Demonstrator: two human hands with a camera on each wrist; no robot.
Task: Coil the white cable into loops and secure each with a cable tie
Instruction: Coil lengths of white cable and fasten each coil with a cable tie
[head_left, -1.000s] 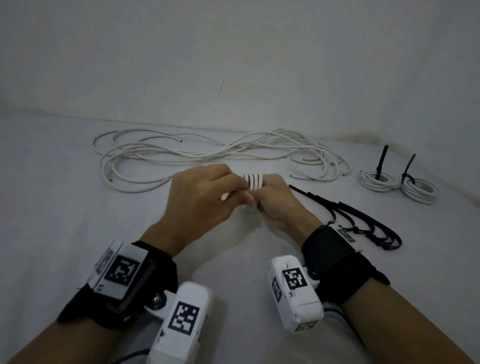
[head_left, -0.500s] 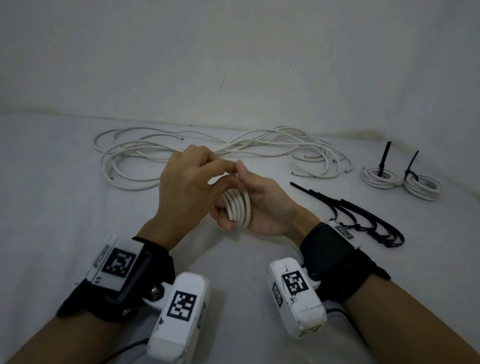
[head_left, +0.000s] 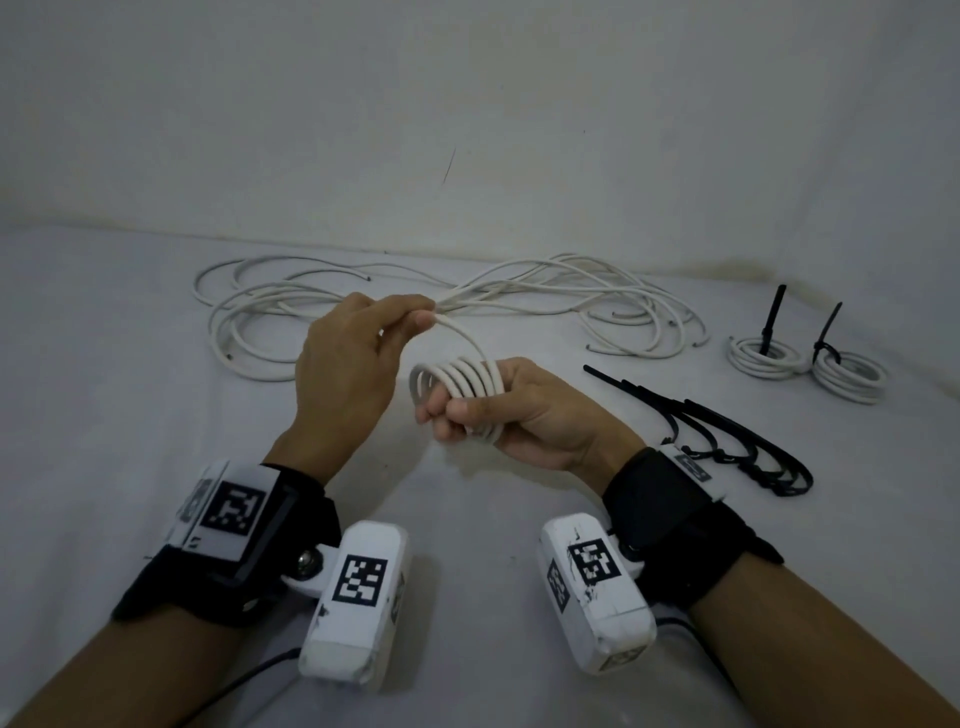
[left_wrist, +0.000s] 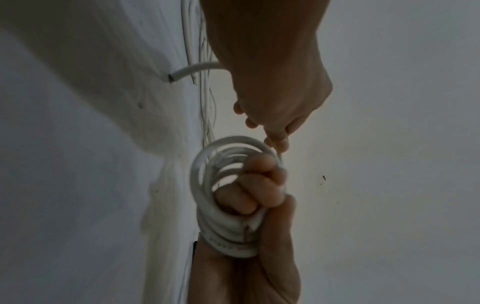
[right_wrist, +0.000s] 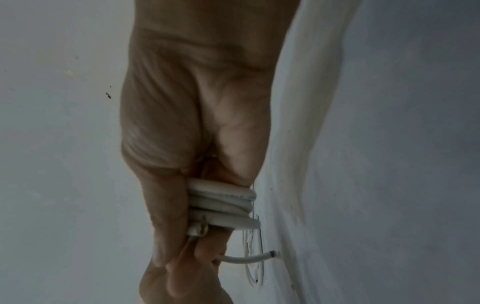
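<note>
Since half a second ago, left hand (head_left: 349, 374) has lifted up and away from right hand (head_left: 511, 415), drawing the free end of the white cable coil (head_left: 457, 387) out in an arc; before, both hands were pressed together around the coil.

Right hand: fingers curled round the coil, about five loops side by side, held above the tabletop (head_left: 104, 415). Right wrist view shows the stacked turns (right_wrist: 223, 205) clamped between fingers and palm, one cut end poking out.

Left hand: thumb and forefinger pinch the cable's tail at its tip, above and left of the coil. Hands apart, joined only by that strand. Left wrist view: loops (left_wrist: 221, 185) seen end-on around the right-hand fingers.

Behind the hands: loose white cable pile (head_left: 467, 306) sprawled across the tabletop. Right of the hands: bundle of black cable ties (head_left: 727, 441), lying flat. Far right: two finished coils (head_left: 805, 364), touching, each cinched with a black tie whose tail stands up.
</note>
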